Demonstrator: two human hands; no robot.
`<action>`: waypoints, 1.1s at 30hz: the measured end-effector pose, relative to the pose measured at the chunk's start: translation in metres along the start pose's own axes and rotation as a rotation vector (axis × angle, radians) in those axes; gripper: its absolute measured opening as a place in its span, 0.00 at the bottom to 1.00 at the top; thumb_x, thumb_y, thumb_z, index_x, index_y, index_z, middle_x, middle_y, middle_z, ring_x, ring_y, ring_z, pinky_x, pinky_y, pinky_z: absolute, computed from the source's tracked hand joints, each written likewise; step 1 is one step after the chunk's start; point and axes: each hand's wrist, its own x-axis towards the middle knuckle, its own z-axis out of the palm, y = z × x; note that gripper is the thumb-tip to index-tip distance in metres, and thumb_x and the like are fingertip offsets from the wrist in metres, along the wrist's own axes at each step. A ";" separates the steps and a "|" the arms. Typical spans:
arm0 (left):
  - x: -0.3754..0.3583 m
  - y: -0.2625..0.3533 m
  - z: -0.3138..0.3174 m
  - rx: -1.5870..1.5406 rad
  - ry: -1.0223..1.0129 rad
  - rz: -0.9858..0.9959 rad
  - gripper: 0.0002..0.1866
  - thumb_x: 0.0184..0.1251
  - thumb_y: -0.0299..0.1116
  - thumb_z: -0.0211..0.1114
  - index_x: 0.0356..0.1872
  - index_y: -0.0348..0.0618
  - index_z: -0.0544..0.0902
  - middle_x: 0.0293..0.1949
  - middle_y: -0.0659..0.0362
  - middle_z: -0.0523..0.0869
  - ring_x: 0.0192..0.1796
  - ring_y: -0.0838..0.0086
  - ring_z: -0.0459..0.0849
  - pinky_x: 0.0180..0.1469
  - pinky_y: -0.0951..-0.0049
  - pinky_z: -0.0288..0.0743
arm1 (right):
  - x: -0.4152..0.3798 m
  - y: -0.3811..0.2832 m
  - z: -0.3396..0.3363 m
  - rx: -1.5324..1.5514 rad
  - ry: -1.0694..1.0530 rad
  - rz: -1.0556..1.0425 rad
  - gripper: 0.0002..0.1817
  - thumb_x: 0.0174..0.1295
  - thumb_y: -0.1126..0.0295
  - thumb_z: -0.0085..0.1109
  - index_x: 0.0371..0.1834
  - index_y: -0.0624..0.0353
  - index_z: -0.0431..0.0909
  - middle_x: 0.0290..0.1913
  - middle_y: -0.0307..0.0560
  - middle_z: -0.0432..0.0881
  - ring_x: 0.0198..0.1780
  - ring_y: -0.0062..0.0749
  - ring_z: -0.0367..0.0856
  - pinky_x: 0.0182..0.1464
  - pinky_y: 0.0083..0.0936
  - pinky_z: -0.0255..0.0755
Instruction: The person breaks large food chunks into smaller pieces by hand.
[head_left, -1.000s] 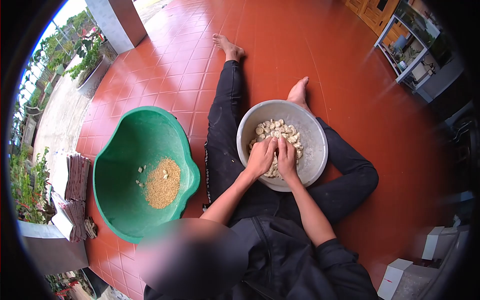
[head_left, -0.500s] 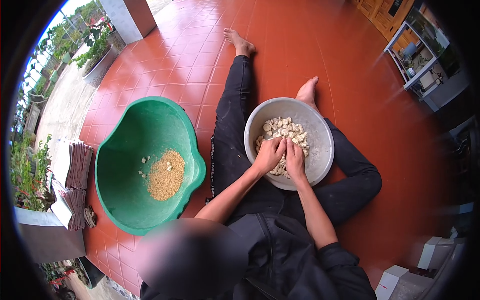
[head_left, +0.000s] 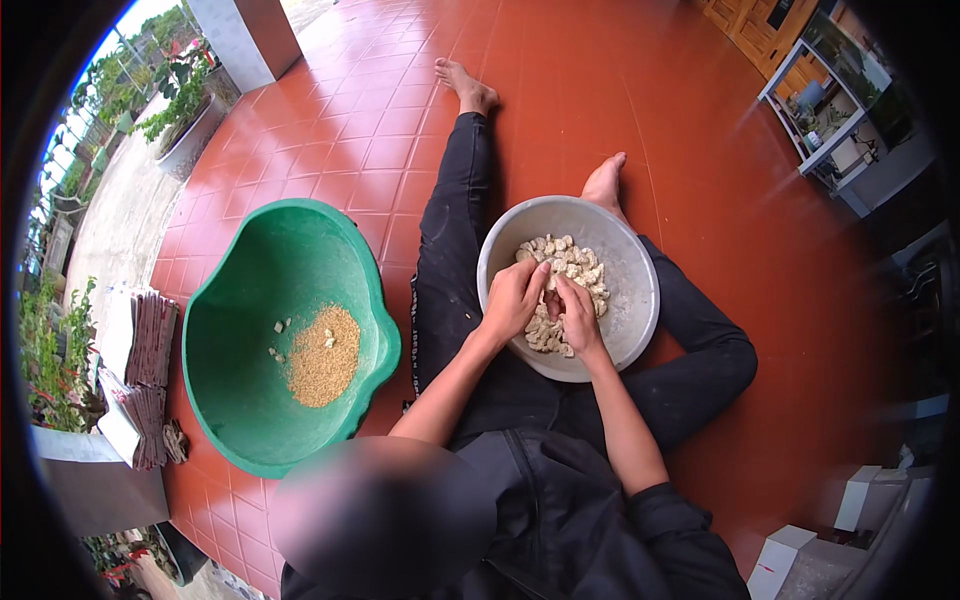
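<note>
A grey metal bowl (head_left: pixel 636 290) rests between my legs, with many pale, roundish pieces (head_left: pixel 582 262) heaped in it. My left hand (head_left: pixel 512 300) is over the bowl's left side, its fingers bent inward and pressed together around something too small to make out. Close beside it, my right hand (head_left: pixel 577 315) has its fingers curled toward the left fingertips; what they hold, if anything, is hidden. To the left stands a large green basin (head_left: pixel 235 330) with yellowish grains (head_left: pixel 325 360) and several small pale bits at its bottom.
Stacked folded sacks or papers (head_left: pixel 150 340) lie left of the basin. My legs in dark trousers (head_left: pixel 455 210) stretch over the red tiled floor (head_left: pixel 380 120). A pillar (head_left: pixel 240 40) and potted plants are at the upper left, a metal-framed glass cabinet (head_left: pixel 830 120) at the upper right.
My fingertips have come slightly apart, and both hands have turned a little over the pieces. The whole view has shifted slightly, moving the bowl and basin a little left.
</note>
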 end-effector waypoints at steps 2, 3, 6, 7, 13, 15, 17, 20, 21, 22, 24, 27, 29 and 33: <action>0.000 0.000 -0.001 0.053 0.014 0.051 0.19 0.75 0.36 0.55 0.25 0.31 0.70 0.19 0.46 0.71 0.21 0.69 0.68 0.27 0.64 0.64 | 0.001 0.001 0.000 -0.010 0.003 -0.017 0.18 0.75 0.60 0.40 0.28 0.56 0.71 0.20 0.29 0.64 0.22 0.12 0.60 0.24 0.16 0.54; 0.000 0.001 -0.001 0.059 -0.009 0.051 0.18 0.74 0.36 0.54 0.26 0.32 0.71 0.20 0.46 0.73 0.22 0.66 0.70 0.28 0.64 0.65 | 0.001 0.003 0.001 -0.026 0.042 -0.019 0.18 0.75 0.60 0.40 0.28 0.55 0.71 0.20 0.29 0.64 0.22 0.12 0.60 0.24 0.16 0.54; -0.002 0.004 0.000 0.004 -0.045 0.038 0.15 0.73 0.35 0.54 0.28 0.33 0.71 0.23 0.45 0.76 0.26 0.58 0.76 0.32 0.62 0.69 | 0.002 0.004 0.003 -0.025 0.105 -0.029 0.19 0.76 0.59 0.39 0.28 0.55 0.71 0.20 0.29 0.64 0.22 0.12 0.60 0.24 0.16 0.54; -0.003 0.006 0.001 -0.055 -0.059 0.023 0.14 0.72 0.34 0.54 0.30 0.34 0.71 0.25 0.45 0.78 0.29 0.54 0.78 0.35 0.59 0.70 | 0.002 0.002 0.004 -0.008 0.129 -0.037 0.19 0.76 0.59 0.39 0.28 0.55 0.71 0.20 0.29 0.64 0.22 0.12 0.60 0.24 0.16 0.55; -0.002 0.008 -0.002 0.018 -0.097 0.019 0.12 0.71 0.35 0.55 0.32 0.35 0.70 0.25 0.48 0.79 0.29 0.56 0.79 0.36 0.62 0.72 | 0.001 0.000 0.004 -0.070 0.131 -0.086 0.19 0.76 0.59 0.39 0.29 0.58 0.71 0.20 0.32 0.65 0.22 0.15 0.62 0.24 0.20 0.57; -0.001 0.009 -0.003 -0.012 -0.116 -0.001 0.12 0.71 0.35 0.55 0.32 0.35 0.71 0.25 0.48 0.79 0.29 0.57 0.79 0.36 0.62 0.72 | 0.001 0.001 0.003 -0.163 0.147 -0.132 0.20 0.76 0.60 0.39 0.28 0.59 0.71 0.20 0.35 0.66 0.22 0.19 0.63 0.24 0.22 0.58; -0.002 0.011 -0.004 -0.042 -0.133 -0.018 0.13 0.70 0.35 0.56 0.32 0.35 0.72 0.25 0.48 0.80 0.28 0.59 0.80 0.35 0.63 0.72 | 0.001 0.001 0.003 -0.256 0.162 -0.181 0.20 0.76 0.60 0.39 0.28 0.61 0.70 0.19 0.38 0.66 0.22 0.22 0.64 0.25 0.25 0.59; 0.000 -0.001 -0.002 -0.146 -0.229 -0.066 0.15 0.70 0.36 0.56 0.27 0.34 0.75 0.20 0.52 0.79 0.24 0.70 0.77 0.31 0.68 0.71 | 0.000 -0.005 0.004 -0.363 0.191 -0.229 0.20 0.75 0.61 0.41 0.29 0.64 0.72 0.20 0.48 0.73 0.23 0.31 0.72 0.27 0.32 0.64; -0.001 0.000 -0.004 -0.235 -0.259 -0.141 0.16 0.69 0.37 0.56 0.26 0.35 0.74 0.19 0.56 0.78 0.23 0.76 0.75 0.28 0.71 0.70 | -0.001 -0.004 0.000 -0.435 0.176 -0.199 0.20 0.75 0.61 0.41 0.31 0.65 0.73 0.22 0.50 0.76 0.24 0.35 0.75 0.28 0.33 0.66; 0.000 -0.001 -0.005 -0.260 -0.303 -0.132 0.14 0.71 0.35 0.52 0.25 0.41 0.71 0.19 0.64 0.74 0.22 0.84 0.71 0.26 0.79 0.67 | -0.001 -0.008 0.003 -0.427 0.186 -0.263 0.19 0.75 0.61 0.41 0.32 0.64 0.74 0.23 0.51 0.76 0.25 0.38 0.75 0.29 0.34 0.67; 0.002 -0.007 -0.005 -0.417 -0.366 -0.208 0.14 0.71 0.35 0.51 0.24 0.42 0.72 0.19 0.65 0.75 0.21 0.84 0.70 0.25 0.81 0.64 | -0.001 -0.006 0.001 -0.492 0.184 -0.272 0.19 0.75 0.62 0.41 0.32 0.64 0.74 0.23 0.53 0.75 0.26 0.42 0.77 0.30 0.36 0.67; 0.002 -0.003 -0.007 -0.460 -0.430 -0.241 0.15 0.71 0.36 0.49 0.24 0.42 0.73 0.19 0.65 0.76 0.21 0.84 0.69 0.24 0.81 0.60 | 0.000 -0.006 0.003 -0.470 0.213 -0.317 0.19 0.74 0.62 0.41 0.31 0.65 0.74 0.21 0.54 0.74 0.24 0.43 0.76 0.28 0.37 0.66; 0.001 -0.009 -0.006 -0.442 -0.440 -0.213 0.15 0.71 0.36 0.48 0.24 0.42 0.73 0.19 0.65 0.74 0.21 0.84 0.68 0.24 0.80 0.59 | 0.002 -0.004 -0.004 -0.490 0.157 -0.282 0.19 0.74 0.62 0.41 0.31 0.65 0.74 0.21 0.55 0.74 0.23 0.45 0.75 0.27 0.37 0.65; -0.001 -0.015 -0.007 -0.569 -0.514 -0.331 0.15 0.71 0.35 0.47 0.24 0.42 0.70 0.18 0.67 0.67 0.19 0.82 0.62 0.23 0.77 0.57 | 0.004 -0.004 -0.009 -0.541 0.077 -0.313 0.25 0.74 0.56 0.41 0.26 0.66 0.73 0.17 0.50 0.70 0.20 0.36 0.71 0.26 0.35 0.62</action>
